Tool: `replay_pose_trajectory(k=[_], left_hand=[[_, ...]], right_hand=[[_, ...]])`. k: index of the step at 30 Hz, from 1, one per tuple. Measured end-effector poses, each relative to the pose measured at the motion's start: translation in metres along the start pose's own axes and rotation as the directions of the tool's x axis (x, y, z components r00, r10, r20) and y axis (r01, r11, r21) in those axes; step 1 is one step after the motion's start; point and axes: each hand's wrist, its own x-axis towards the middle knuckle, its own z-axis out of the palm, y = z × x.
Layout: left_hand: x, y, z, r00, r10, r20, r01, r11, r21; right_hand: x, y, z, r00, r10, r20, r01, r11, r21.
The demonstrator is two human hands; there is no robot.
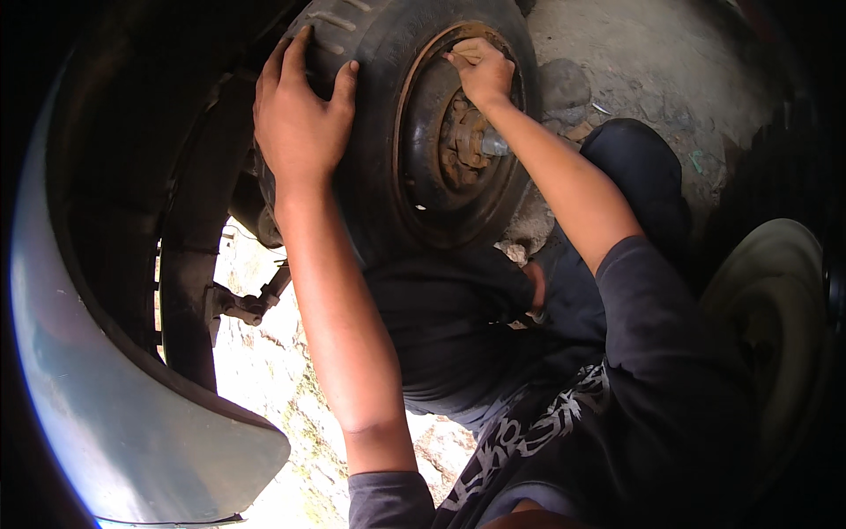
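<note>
I'm bracing my left hand (300,115), fingers spread, on the tyre (374,132); my right hand (483,70) is gripping the rusty rim (423,132), wheel not yet off the hub (467,141).

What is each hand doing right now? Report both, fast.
Left hand: open, palm flat on the worn black rubber tyre.
Right hand: fingers curled at the rusty round steel wheel rim; holding anything, cannot tell.

Both forearms come up from the lower edge, bare below dark sleeves, and reach upward well apart. The left hand (300,119) lies flat, fingers spread and pressed down, wrist straight. The right hand (480,70) is curled with bent fingers, seemingly pinching something small, though the view is too dim to tell.
</note>
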Motion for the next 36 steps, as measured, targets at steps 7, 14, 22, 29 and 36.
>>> replay_pose_trajectory(k=[7,14,22,29,36], left_hand=[[-0.002,-0.002,0.000,1.000,0.001,0.018,-0.001,1.000,0.003],[0.000,-0.002,-0.002,1.000,0.005,0.023,-0.005,1.000,0.002],[-0.001,-0.001,-0.001,1.000,-0.011,0.023,0.011,1.000,-0.008],[0.000,-0.004,-0.002,0.999,0.008,0.035,-0.008,1.000,-0.001],[0.000,-0.002,0.000,1.000,0.018,0.010,-0.018,1.000,0.006]], right_hand=[[-0.042,-0.029,0.008,0.982,-0.154,0.108,0.149,0.987,0.059],[-0.070,-0.047,-0.003,0.916,-0.282,0.287,0.248,0.957,0.148],[-0.111,-0.047,-0.013,0.861,-0.381,0.337,0.340,0.924,0.176],[-0.120,-0.036,-0.024,0.748,-0.502,0.433,0.450,0.864,0.224],[-0.105,-0.027,-0.034,0.659,-0.623,0.422,0.572,0.779,0.257]])
